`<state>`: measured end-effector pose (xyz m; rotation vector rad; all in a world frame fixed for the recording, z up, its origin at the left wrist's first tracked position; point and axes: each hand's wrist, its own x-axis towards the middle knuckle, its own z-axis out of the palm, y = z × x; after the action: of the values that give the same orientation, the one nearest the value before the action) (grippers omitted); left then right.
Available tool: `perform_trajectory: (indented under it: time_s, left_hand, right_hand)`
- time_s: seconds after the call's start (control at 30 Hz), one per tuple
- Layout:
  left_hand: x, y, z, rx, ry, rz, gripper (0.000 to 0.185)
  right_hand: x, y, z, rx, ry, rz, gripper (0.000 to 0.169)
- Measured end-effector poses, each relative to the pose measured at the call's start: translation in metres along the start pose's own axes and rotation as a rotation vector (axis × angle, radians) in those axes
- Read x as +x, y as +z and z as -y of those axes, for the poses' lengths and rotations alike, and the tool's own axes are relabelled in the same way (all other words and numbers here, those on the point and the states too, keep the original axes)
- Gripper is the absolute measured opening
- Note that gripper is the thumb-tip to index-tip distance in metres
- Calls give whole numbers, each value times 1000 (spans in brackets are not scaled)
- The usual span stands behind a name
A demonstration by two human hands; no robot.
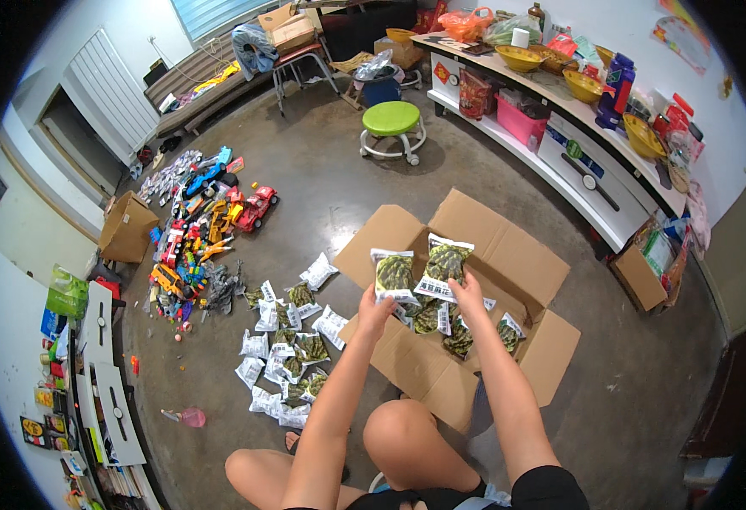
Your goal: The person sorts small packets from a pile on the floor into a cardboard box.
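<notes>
My left hand (375, 312) grips a white-and-green snack packet (394, 275) by its lower edge. In my right hand (466, 294) is a second snack packet (446, 264), its printed front facing up. Both are held above an open cardboard box (417, 364) with its flaps spread outward. Inside the box lie several similar packets (427, 319), some partly hidden by my hands. On the floor left of the box, a loose group of packets (312, 347) is spread out, some with the patterned side up and others with the white side up.
Toy vehicles and blocks (220, 217) are heaped on the floor at the left, beside another cardboard box (129, 229). A green wheeled stool (392, 119) stands beyond the open box. A long cabinet (593, 172) lines the right. A pink bottle (193, 417) lies lower left.
</notes>
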<state>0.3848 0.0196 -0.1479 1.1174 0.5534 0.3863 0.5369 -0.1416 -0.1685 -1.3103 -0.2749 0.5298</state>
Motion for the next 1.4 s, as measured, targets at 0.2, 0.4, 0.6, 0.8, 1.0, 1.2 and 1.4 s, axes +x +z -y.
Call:
perform_trajectory:
  time_s: [0.2,0.4,0.6,0.8,1.0,1.2,1.4]
  left_hand:
    - [1,-33,35,-67,-293,-220,56]
    - [-11,-29,21,-292,-408,-274,72]
    - [-40,-22,-24,-403,-397,-303,76]
    - [-75,-42,-58,-461,-351,-342,76]
    - [-117,-83,-81,-530,-281,-373,75]
    - [-159,-137,-95,-593,-176,-374,79]
    - [-208,-172,-106,-641,-102,-422,76]
  right_hand:
    - [-11,-5,-27,-291,453,-202,62]
    - [-21,4,-11,-175,497,-226,64]
    - [-20,26,18,-129,472,-125,65]
    - [-33,66,34,-38,415,-32,65]
    - [-59,126,54,-21,409,88,64]
    - [-90,199,68,-59,409,255,63]
    - [-124,265,70,-114,414,435,66]
